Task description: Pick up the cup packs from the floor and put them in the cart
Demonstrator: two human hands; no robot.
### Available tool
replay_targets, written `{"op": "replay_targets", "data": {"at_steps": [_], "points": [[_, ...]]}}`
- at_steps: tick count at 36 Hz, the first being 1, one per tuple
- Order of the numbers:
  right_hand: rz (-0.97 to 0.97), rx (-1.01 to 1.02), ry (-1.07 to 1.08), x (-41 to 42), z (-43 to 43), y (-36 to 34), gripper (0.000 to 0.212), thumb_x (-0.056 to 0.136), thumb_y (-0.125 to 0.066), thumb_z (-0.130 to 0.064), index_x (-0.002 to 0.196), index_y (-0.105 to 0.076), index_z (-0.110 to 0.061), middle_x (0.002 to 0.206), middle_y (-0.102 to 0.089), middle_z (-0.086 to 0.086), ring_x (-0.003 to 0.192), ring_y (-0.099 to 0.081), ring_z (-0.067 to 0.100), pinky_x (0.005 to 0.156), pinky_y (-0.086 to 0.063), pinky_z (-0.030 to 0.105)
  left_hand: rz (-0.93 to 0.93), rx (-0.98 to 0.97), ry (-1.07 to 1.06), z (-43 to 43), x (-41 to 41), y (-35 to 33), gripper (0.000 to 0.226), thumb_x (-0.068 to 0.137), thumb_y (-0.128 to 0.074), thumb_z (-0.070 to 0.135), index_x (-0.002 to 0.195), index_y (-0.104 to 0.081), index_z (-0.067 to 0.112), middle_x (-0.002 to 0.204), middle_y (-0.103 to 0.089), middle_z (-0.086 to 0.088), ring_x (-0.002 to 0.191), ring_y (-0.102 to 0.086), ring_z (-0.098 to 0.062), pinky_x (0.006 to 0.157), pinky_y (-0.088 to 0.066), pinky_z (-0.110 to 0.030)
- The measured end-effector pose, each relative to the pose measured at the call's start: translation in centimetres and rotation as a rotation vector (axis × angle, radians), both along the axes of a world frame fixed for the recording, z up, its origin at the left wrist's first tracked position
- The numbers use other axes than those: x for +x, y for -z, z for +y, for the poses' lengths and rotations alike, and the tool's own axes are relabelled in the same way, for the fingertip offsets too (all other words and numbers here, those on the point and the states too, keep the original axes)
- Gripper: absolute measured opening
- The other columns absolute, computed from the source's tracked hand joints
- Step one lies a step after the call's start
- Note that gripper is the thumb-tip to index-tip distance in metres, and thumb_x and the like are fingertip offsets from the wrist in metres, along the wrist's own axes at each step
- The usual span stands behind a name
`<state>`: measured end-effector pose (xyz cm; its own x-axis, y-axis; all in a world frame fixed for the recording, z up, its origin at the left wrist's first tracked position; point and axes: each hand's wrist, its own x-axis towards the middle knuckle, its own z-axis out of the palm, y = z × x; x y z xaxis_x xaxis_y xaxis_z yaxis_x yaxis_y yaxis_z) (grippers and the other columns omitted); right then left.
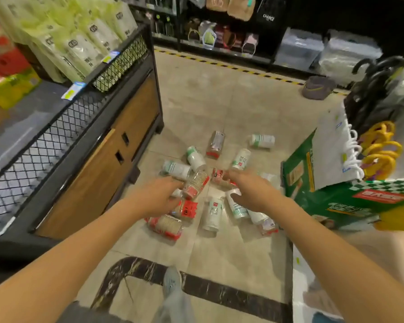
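Status: early stage. I count about a dozen cup packs (212,216) lying on the tiled floor (219,96) at the centre of the frame. They lie on their sides in a loose cluster, with some touching and some apart. Two lie further out, toward upper centre: a red-ended pack (217,143) and a white-and-green pack (262,141). None is visibly loaded.

Cart: I cannot identify one with certainty. A mesh-fronted display stand (84,127) fills the left of the frame, and a green carton (331,201) sits at the right. The pale surface at lower right is too unclear to name.

Left hand (159,197): it is reaching into the left side of the cluster. The fingers and thumb are curved on either side of a red-labelled pack (195,184), which is tilted. Motion blur hides the contact, so I cannot tell whether the pack is grasped or only approached.

Right hand (250,194): it is released, with the fingers stretched and spread and nothing in it. The fingertips are near a small red pack (219,174).

Remaining work, as I judge it: effectively the entire task. Each pack needs to be gripped, lifted and transferred. The two outlying packs will need a longer reach.
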<state>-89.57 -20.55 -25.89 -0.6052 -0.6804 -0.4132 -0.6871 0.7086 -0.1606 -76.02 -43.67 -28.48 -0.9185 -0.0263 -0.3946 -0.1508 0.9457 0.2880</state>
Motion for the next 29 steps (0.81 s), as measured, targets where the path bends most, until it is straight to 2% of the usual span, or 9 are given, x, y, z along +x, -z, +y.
{"op": "replay_targets", "data": {"at_steps": [6, 10, 16, 19, 21, 23, 26, 28, 29], "points": [[-0.041, 0.119, -0.066, -5.0, -2.0, 10.8, 0.063, 0.094, -0.063, -0.016, 0.150, -0.038, -0.028, 0.148, -0.047, 0.001, 0.125, -0.055, 0.028, 0.082, -0.049, 0.036, -0.090, -0.015, 0.069, -4.1, -5.5, 11.4, 0.055, 0.094, -0.053, 0.041, 0.147, -0.040, 0.033, 0.140, -0.053, 0.003, 0.127, -0.053, -0.020, 0.103, -0.046, -0.043], [-0.088, 0.239, -0.136, -8.2, -2.9, 20.8, 0.074, 0.091, -0.059, -0.005, 0.156, -0.031, -0.027, 0.147, -0.046, 0.006, 0.125, -0.053, 0.032, 0.092, -0.052, 0.043, -0.150, -0.065, 0.099, -5.3, -8.3, 20.9, 0.067, 0.091, -0.057, 0.037, 0.153, -0.034, 0.027, 0.149, -0.046, 0.001, 0.129, -0.049, -0.023, 0.104, -0.042, -0.037], [-0.128, 0.365, -0.342, -11.8, -3.3, 39.5, 0.084, 0.091, -0.058, 0.002, 0.160, -0.021, -0.028, 0.166, -0.023, 0.010, 0.145, -0.036, 0.033, 0.109, -0.039, 0.042, -0.315, -0.049, 0.050, -6.5, -9.8, 39.1, 0.072, 0.089, -0.062, 0.037, 0.152, -0.029, 0.030, 0.153, -0.040, 0.001, 0.133, -0.046, -0.026, 0.108, -0.040, -0.043], [-0.147, 0.458, -0.411, -12.6, -3.2, 48.9, 0.089, 0.095, -0.052, 0.003, 0.164, -0.006, -0.030, 0.172, -0.004, 0.008, 0.156, -0.017, 0.030, 0.120, -0.027, 0.045, -0.338, -0.056, 0.088, -7.0, -9.6, 48.9, 0.086, 0.073, -0.069, 0.067, 0.146, -0.032, 0.041, 0.151, -0.042, 0.006, 0.135, -0.044, -0.024, 0.107, -0.040, -0.048], [-0.172, 0.516, -0.444, -12.8, -2.8, 54.7, 0.090, 0.099, -0.047, 0.004, 0.164, 0.004, -0.033, 0.172, 0.011, 0.005, 0.159, -0.002, 0.028, 0.123, -0.020, 0.046, -0.377, -0.071, 0.110, -7.0, -9.1, 55.0, 0.092, 0.068, -0.069, 0.074, 0.147, -0.030, 0.045, 0.152, -0.039, 0.006, 0.138, -0.040, -0.026, 0.110, -0.035, -0.049], [-0.146, 0.532, -0.512, -12.8, -2.2, 60.0, 0.089, 0.102, -0.046, 0.001, 0.163, 0.008, -0.035, 0.171, 0.018, 0.004, 0.159, 0.007, 0.028, 0.125, -0.014, 0.046, -0.371, -0.107, 0.172, -6.9, -8.2, 60.3, 0.090, 0.078, -0.070, 0.057, 0.153, -0.023, 0.041, 0.159, -0.030, 0.000, 0.146, -0.030, -0.031, 0.117, -0.026, -0.052], [-0.059, 0.517, -0.640, -12.8, -1.2, 67.3, 0.082, 0.106, -0.039, -0.006, 0.162, 0.012, -0.035, 0.170, 0.021, 0.007, 0.158, 0.013, 0.031, 0.126, -0.005, 0.048, -0.514, -0.179, 0.228, -6.2, -7.1, 66.6, 0.103, 0.086, -0.071, 0.030, 0.158, 0.002, 0.035, 0.169, 0.005, -0.004, 0.155, 0.003, -0.030, 0.125, -0.006, -0.052], [0.016, 0.489, -0.735, -13.2, -0.5, 70.8, 0.080, 0.105, -0.037, -0.008, 0.163, 0.012, -0.032, 0.171, 0.015, 0.013, 0.158, 0.007, 0.036, 0.127, -0.006, 0.051, -0.560, -0.216, 0.290, -5.8, -6.5, 69.5, 0.116, 0.083, -0.076, 0.031, 0.157, 0.013, 0.034, 0.167, 0.015, -0.006, 0.155, 0.010, -0.031, 0.125, -0.001, -0.051], [0.081, 0.442, -0.804, -13.5, -0.2, 72.3, 0.081, 0.102, -0.040, -0.008, 0.163, 0.008, -0.030, 0.172, 0.002, 0.016, 0.158, -0.004, 0.039, 0.126, -0.013, 0.053, -0.506, -0.221, 0.315, -5.6, -5.8, 70.8, 0.123, 0.078, -0.081, 0.030, 0.158, 0.012, 0.031, 0.168, 0.009, -0.010, 0.155, 0.004, -0.035, 0.125, -0.002, -0.052]]}}
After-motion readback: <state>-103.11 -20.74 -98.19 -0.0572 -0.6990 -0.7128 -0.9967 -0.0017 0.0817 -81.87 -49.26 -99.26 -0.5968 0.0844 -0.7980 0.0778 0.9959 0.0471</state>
